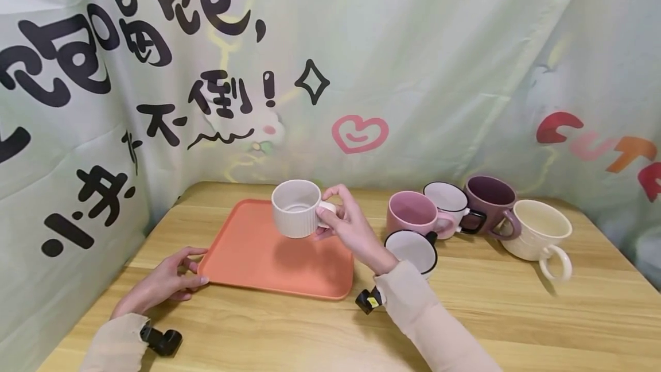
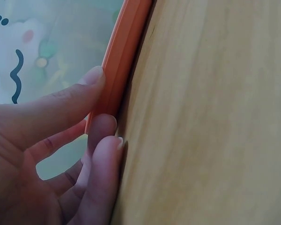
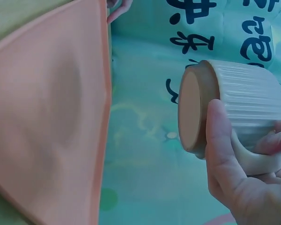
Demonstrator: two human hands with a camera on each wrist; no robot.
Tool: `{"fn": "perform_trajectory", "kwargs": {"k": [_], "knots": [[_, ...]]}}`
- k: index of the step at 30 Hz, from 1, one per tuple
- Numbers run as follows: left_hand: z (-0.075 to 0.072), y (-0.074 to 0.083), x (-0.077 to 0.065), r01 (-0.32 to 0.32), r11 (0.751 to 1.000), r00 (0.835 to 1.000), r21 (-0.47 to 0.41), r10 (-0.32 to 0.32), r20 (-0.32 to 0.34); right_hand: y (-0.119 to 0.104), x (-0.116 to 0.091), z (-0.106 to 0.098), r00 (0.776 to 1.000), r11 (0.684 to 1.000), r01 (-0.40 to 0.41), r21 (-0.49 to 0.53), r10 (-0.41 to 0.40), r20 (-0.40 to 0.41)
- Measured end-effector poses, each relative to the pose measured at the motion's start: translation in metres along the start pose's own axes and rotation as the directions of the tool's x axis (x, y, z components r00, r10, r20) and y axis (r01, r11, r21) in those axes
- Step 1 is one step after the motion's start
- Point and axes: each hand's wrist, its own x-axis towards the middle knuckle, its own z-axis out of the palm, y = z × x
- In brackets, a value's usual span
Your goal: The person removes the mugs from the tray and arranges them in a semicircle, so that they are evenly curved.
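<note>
A ribbed off-white mug [image 1: 295,211] is held upright above the orange tray [image 1: 248,263], its shadow falling on the tray. My right hand [image 1: 347,224] grips it by the handle, and in the right wrist view one finger [image 3: 218,124] reaches along the mug's side near its bare base. At the tray's near left corner, my left hand [image 1: 167,280] pinches the rim. The left wrist view shows the thumb [image 2: 91,77] on the rim's side and other fingertips lower down by the wooden table [image 2: 201,117].
Right of the tray stand a pink mug [image 1: 411,214], a black-rimmed white mug [image 1: 445,195], a dark purple mug [image 1: 489,194] and a cream mug [image 1: 539,231]. Another black-rimmed mug [image 1: 410,250] is partly behind my right forearm. A printed curtain [image 1: 423,73] closes off the back.
</note>
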Motion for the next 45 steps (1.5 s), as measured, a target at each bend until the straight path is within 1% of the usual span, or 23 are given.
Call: {"fn": "perform_trajectory", "kwargs": {"k": [5, 12, 15, 23, 28, 36, 40, 43, 45], "knots": [[-0.001, -0.001, 0.002, -0.001, 1.0, 1.0, 0.007, 0.001, -0.003, -0.008, -0.006, -0.011, 0.999, 1.0, -0.002, 0.007, 0.003, -0.032], [-0.001, -0.002, 0.003, 0.003, 1.0, 1.0, 0.003, -0.003, 0.0, -0.023, -0.017, -0.031, 0.993, 1.0, -0.003, -0.011, 0.001, -0.121], [-0.001, -0.003, 0.002, 0.004, 1.0, 1.0, 0.002, -0.004, 0.0, -0.028, -0.021, -0.039, 0.99, 1.0, 0.013, -0.019, -0.015, -0.139], [0.002, -0.005, -0.001, 0.004, 1.0, 1.0, -0.012, -0.005, -0.009, -0.035, -0.033, -0.059, 0.981, 0.998, 0.017, -0.054, -0.027, -0.192], [-0.001, -0.004, 0.0, 0.005, 1.0, 1.0, -0.019, -0.005, 0.011, -0.04, -0.04, -0.07, 0.97, 0.997, 0.042, -0.069, -0.058, -0.235], [-0.003, -0.002, 0.0, -0.015, 1.0, 0.999, -0.02, 0.016, 0.029, -0.045, -0.055, -0.088, 0.957, 0.996, 0.083, -0.024, -0.086, -0.276], [-0.003, -0.002, -0.001, -0.002, 1.0, 1.0, -0.023, 0.003, 0.023, -0.047, -0.059, -0.097, 0.936, 0.99, 0.094, -0.104, -0.124, -0.329], [-0.003, -0.002, 0.0, 0.003, 1.0, 1.0, -0.02, -0.003, 0.018, -0.049, -0.063, -0.105, 0.922, 0.983, 0.078, -0.165, -0.134, -0.363], [-0.003, -0.001, -0.001, 0.004, 1.0, 1.0, -0.021, -0.003, 0.018, -0.049, -0.066, -0.111, 0.922, 0.982, 0.072, -0.177, -0.133, -0.363]]}}
